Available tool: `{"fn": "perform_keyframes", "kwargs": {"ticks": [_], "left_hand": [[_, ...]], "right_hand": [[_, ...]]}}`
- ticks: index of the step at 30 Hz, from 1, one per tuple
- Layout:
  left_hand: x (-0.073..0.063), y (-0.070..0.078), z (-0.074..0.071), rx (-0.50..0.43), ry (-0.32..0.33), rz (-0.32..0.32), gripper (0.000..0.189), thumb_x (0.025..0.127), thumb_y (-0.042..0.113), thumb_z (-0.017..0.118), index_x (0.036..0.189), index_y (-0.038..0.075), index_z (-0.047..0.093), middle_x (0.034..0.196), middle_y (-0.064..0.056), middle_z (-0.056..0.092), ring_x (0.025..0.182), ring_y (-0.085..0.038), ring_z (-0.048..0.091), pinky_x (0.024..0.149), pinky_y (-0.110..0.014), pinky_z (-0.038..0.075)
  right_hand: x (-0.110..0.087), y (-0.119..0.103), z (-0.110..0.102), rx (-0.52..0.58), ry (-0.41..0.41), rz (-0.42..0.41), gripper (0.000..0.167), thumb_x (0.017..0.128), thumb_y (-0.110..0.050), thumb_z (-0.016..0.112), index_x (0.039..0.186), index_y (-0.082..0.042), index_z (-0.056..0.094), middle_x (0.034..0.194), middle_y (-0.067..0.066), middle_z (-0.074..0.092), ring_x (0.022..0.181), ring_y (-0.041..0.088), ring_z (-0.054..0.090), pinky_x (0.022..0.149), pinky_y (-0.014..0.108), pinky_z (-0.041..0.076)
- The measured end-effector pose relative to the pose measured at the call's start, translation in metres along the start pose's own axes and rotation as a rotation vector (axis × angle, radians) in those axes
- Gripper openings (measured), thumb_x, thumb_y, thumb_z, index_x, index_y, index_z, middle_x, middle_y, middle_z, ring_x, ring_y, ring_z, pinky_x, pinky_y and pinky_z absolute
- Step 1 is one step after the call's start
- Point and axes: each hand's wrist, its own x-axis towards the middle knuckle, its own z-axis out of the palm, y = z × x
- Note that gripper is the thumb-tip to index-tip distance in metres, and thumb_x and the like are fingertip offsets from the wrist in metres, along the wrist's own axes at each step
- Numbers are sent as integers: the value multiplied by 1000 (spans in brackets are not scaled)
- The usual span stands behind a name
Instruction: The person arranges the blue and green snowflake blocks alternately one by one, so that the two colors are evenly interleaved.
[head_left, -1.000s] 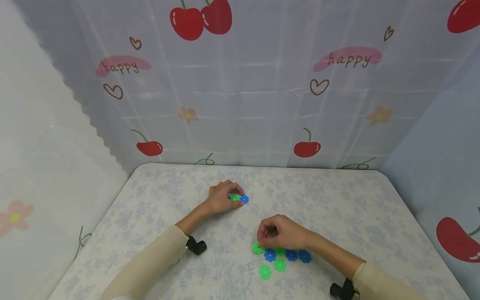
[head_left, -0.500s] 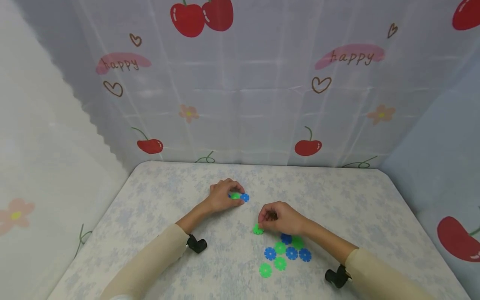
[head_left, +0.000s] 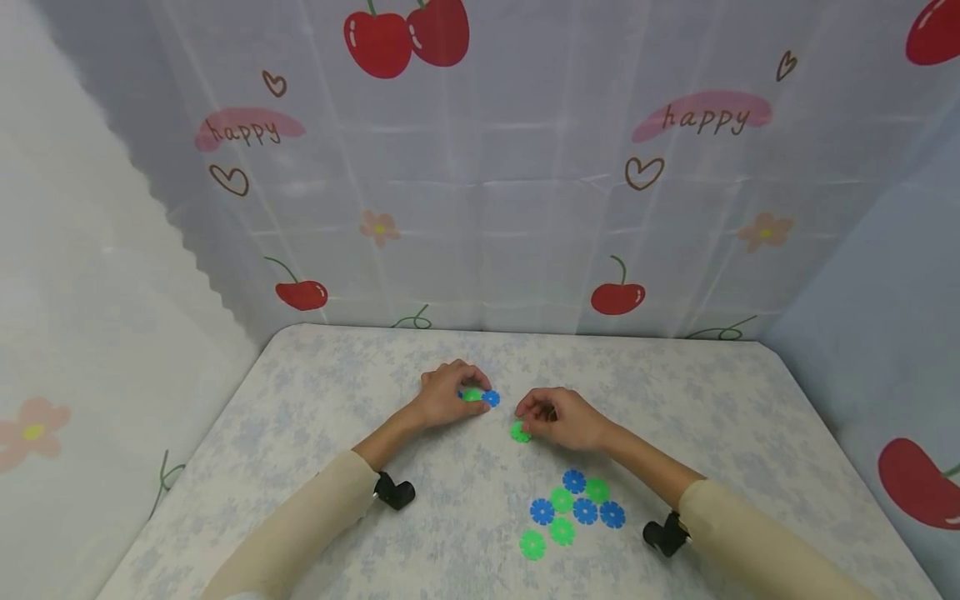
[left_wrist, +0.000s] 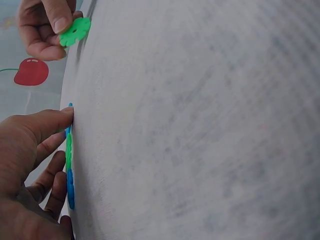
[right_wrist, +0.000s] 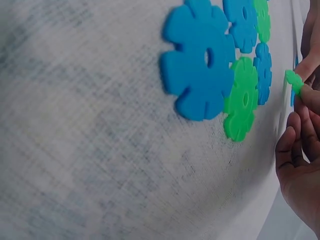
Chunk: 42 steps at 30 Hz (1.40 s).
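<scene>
My left hand point(head_left: 442, 397) holds a short row of joined flower-shaped plastic discs, blue, green and blue, low at the table. In the left wrist view, the thumb and fingers lie around the row's green disc point(left_wrist: 69, 150) and its blue ends. To the right, my right hand point(head_left: 567, 419) pinches a loose green notched disc point(head_left: 519, 432) between thumb and fingers. That disc is tilted and apart from the row. The blue end disc point(head_left: 491, 398) of the row faces it. Part of the row is hidden behind the left hand.
Several loose blue and green discs lie flat in a group nearer the front, including a blue disc point(head_left: 612, 514) and a green disc point(head_left: 532, 545). The table point(head_left: 337, 367) has a patterned cloth. A cherry-print curtain point(head_left: 480, 167) hangs behind it.
My right hand has carried the green disc away from the group, up the table towards the row, uncovering other discs. My left hand has stayed in place on the row.
</scene>
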Motion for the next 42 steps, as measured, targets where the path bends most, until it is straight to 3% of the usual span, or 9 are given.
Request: {"fn": "perform_keyframes", "kwargs": {"ticks": [9, 27, 42], "left_hand": [[0, -1, 1, -4, 2, 4, 21, 93, 30, 85, 110, 23, 76, 123, -4, 69, 119, -29, 58, 104, -63, 27], [-1, -1, 0, -2, 1, -7, 22, 92, 29, 86, 110, 23, 76, 123, -3, 68, 118, -28, 59, 103, -61, 27], [-1, -1, -1, -7, -3, -4, 22, 92, 30, 86, 110, 23, 77, 122, -3, 68, 116, -27, 59, 102, -59, 28]], "right_hand": [[9, 6, -1, -51, 41, -11, 5, 101, -12, 71, 105, -11, 75, 93, 0, 72, 83, 9, 62, 78, 24, 53], [31, 3, 0, -202, 116, 118, 5, 98, -15, 74, 95, -15, 70, 80, -3, 66, 74, 10, 58, 70, 27, 49], [48, -6, 5, -338, 176, 164, 5, 100, -19, 71, 99, -15, 69, 81, -3, 67, 72, 10, 58, 70, 30, 48]]}}
